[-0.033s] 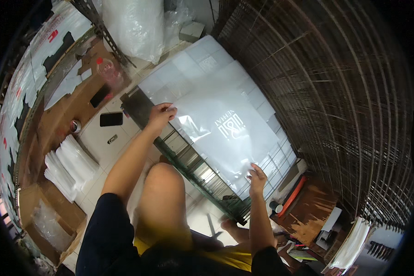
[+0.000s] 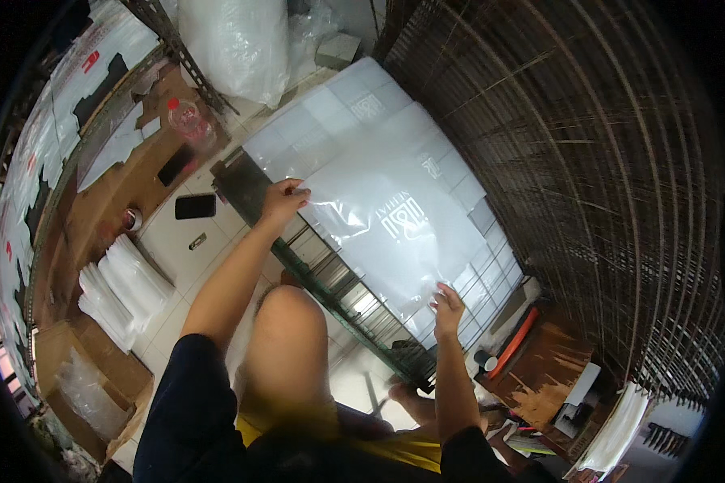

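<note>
With left hand and right hand pinched on the clear plastic bag, keep it taut and square over the wire rack.

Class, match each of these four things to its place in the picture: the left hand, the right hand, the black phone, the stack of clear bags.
Things:
1. left hand
2. right hand
3. black phone
4. stack of clear bags

Places:
A. lying flat on the pale floor
B. gripping the far left corner of the plastic sheet
C. piled beside a cardboard box
D. on the near right edge of the sheet

Pairs: 1-B, 2-D, 3-A, 4-C
</note>
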The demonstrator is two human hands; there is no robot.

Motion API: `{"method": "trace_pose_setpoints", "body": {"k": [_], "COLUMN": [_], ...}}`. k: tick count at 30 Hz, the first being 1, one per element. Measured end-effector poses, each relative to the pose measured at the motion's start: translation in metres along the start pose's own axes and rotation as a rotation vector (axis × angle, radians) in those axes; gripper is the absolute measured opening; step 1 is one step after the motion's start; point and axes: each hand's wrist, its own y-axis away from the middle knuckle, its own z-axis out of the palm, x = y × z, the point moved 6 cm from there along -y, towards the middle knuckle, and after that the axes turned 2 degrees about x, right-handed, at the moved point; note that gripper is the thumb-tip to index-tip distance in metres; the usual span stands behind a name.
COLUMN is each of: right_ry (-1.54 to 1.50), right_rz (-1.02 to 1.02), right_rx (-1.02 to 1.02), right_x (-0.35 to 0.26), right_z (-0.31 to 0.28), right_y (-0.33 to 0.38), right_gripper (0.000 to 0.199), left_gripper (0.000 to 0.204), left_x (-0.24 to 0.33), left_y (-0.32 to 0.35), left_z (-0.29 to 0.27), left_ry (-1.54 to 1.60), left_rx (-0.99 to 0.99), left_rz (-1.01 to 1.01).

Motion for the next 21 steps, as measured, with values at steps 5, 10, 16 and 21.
{"method": "trace_pose_setpoints", "body": {"k": [5, 10, 16, 21], "right_ry": [0.225, 0.454, 0.440, 0.384], "right_rz": [0.026, 0.005, 0.097, 0.070], "right_rx": [0.008, 0.088, 0.079, 0.056], "right_x": [0.084, 0.133, 0.124, 0.134], "right_z": [0.023, 0.022, 0.032, 0.031], "right_y": [-0.047, -0.071, -0.065, -0.068], "right_gripper": [0.026, 0.025, 0.027, 0.027], "left_gripper": [0.033, 0.029, 0.027, 0.025], "left_x": [-0.061, -0.073, -0.073, -0.070], "left_y": [-0.041, -0.043, -0.045, -0.046], "left_z": [-0.009, -0.005, -0.006, -0.004], "left_ry": [-0.575, -0.824, -0.849, -0.867], "left_rx": [0.070, 0.194, 0.198, 0.230], "left_rz": [0.057, 0.122, 0.166, 0.209]}}
